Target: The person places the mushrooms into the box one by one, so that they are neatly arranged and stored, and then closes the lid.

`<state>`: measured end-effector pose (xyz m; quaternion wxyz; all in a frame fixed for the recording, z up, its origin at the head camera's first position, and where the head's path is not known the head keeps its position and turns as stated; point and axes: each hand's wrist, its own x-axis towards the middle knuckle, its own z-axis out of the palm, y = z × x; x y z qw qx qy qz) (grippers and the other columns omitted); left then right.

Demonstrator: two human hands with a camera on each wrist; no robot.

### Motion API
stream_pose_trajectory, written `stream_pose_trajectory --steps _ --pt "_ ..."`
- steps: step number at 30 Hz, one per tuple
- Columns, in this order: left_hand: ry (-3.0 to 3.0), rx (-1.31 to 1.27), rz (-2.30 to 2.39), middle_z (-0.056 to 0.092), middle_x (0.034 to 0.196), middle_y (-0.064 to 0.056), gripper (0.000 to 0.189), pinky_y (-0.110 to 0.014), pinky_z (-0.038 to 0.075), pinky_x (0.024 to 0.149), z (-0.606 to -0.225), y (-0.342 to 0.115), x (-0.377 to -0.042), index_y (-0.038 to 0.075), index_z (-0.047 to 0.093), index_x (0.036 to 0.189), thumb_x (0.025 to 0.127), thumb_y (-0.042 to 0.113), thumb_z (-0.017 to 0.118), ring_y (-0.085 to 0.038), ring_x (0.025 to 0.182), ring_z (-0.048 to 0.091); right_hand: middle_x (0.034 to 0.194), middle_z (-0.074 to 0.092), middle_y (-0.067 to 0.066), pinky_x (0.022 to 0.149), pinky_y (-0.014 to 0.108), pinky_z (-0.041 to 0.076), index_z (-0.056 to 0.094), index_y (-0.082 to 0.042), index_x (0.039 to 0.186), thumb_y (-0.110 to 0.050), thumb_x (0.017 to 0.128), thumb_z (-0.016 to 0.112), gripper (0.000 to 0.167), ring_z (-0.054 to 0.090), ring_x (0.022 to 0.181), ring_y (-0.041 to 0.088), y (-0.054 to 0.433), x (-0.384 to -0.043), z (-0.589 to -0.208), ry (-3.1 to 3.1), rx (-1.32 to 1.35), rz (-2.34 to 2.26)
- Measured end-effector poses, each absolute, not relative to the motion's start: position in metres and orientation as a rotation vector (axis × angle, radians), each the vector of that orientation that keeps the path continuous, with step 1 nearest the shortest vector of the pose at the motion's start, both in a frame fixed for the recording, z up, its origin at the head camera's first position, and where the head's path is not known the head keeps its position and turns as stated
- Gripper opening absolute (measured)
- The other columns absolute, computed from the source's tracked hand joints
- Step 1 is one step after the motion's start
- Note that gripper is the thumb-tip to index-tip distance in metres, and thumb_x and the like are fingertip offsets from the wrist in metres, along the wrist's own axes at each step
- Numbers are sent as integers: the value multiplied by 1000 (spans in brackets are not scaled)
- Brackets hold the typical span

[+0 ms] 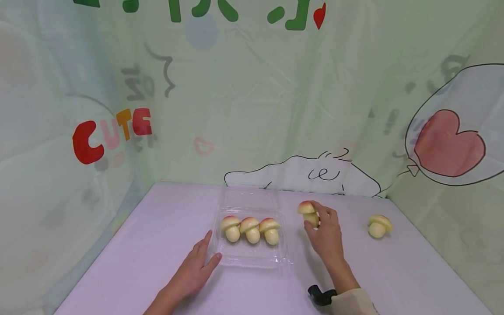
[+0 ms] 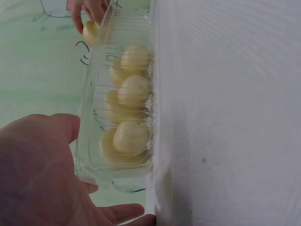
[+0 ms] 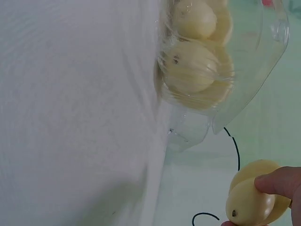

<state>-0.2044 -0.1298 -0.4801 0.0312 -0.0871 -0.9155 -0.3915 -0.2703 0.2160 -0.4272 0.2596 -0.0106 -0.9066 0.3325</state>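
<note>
A clear plastic box [image 1: 252, 258] stands on the table with its lid [image 1: 249, 199] folded back. Inside, three toy mushrooms [image 1: 252, 231] with yellow and red caps line up in a row. My right hand [image 1: 326, 234] holds another toy mushroom [image 1: 306, 209] above the table, to the right of the box; in the right wrist view the thumb presses on its pale stem [image 3: 251, 202]. My left hand [image 1: 194, 267] lies at the box's near left corner, fingers extended along its side. In the left wrist view, the left hand [image 2: 42, 169] is beside the box's end wall.
One more toy mushroom [image 1: 379, 226] lies on the table at the far right. A black object [image 1: 320, 296] shows by the right sleeve [image 1: 354, 302]. A printed curtain [image 1: 256, 109] hangs behind and at both sides of the pale table [image 1: 157, 227].
</note>
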Motion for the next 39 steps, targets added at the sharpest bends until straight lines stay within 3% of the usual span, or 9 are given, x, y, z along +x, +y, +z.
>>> stream_pose_trajectory --steps 16,39 --pt "-2823 -270 -1225 37 161 -26 75 -67 32 117 -478 -129 -202 12 24 166 106 46 54 -48 148 38 135 50 25 91 52 60 57 -12 145 -1 90 73 58 65 108 41 182 -260 -417 -2429 118 956" --pt "-2851 -244 -1235 35 163 -24 76 -67 31 118 -479 -129 -204 15 21 167 106 49 52 -47 150 35 131 54 20 85 46 62 60 -17 141 -1 86 77 60 65 103 32 138 -244 -414 -2435 289 963"
